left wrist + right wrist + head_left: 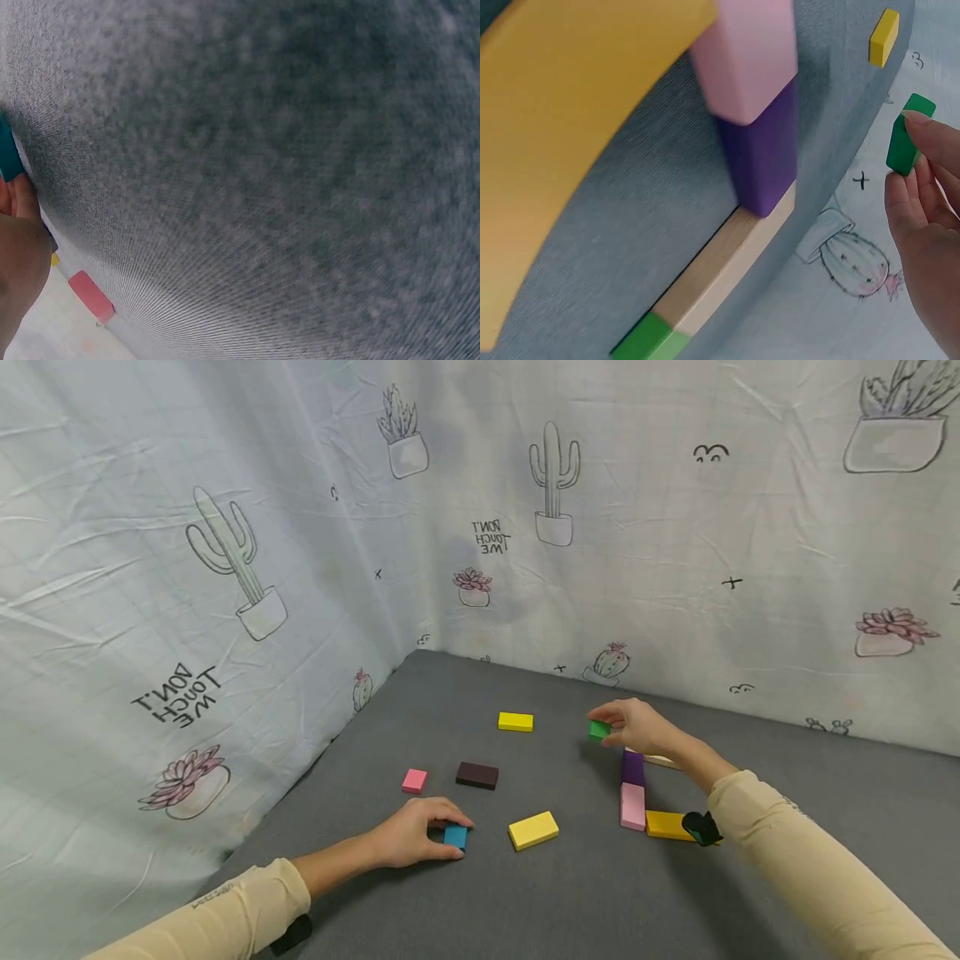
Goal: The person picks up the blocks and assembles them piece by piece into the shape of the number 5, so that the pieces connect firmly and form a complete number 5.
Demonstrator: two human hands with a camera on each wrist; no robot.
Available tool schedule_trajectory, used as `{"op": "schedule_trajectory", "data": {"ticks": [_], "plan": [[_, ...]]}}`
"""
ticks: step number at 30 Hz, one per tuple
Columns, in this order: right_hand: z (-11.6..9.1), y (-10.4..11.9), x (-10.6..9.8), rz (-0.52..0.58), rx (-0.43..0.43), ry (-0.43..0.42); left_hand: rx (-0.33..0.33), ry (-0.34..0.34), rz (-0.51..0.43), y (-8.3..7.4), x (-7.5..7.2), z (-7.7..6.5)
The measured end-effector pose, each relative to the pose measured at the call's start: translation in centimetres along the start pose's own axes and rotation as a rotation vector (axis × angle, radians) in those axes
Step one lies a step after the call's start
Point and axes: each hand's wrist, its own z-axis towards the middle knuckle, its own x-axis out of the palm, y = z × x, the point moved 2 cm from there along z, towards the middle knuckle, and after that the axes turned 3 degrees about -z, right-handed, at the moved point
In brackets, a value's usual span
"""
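Note:
In the head view my left hand (417,835) pinches a blue block (455,837) between thumb and fingers, low over the grey table. The same block (9,154) and part of that hand (21,251) show at the left edge of the left wrist view. Farther back, my right hand (639,727) holds a green block (597,730) by its ends; in the right wrist view this block (907,139) is lifted off the table. Close to the right hand, a purple block (633,768) touches a pink block (632,807) and a natural-wood block (727,262).
An orange block (667,825) adjoins the pink one, partly behind my right sleeve. Another green block (651,337) touches the wood block's end. Loose blocks lie leftward: bright yellow (515,722), pale yellow (533,831), dark brown (477,775), small pink (414,781). Printed curtains (660,568) border the table.

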Motion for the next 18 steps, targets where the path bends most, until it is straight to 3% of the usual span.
{"op": "schedule_trajectory", "data": {"ticks": [18], "plan": [[-4.9,-1.7,-2.1,-0.042,0.046,-0.017,-0.004,-0.003,-0.024,0.1,0.1,0.0]]}}
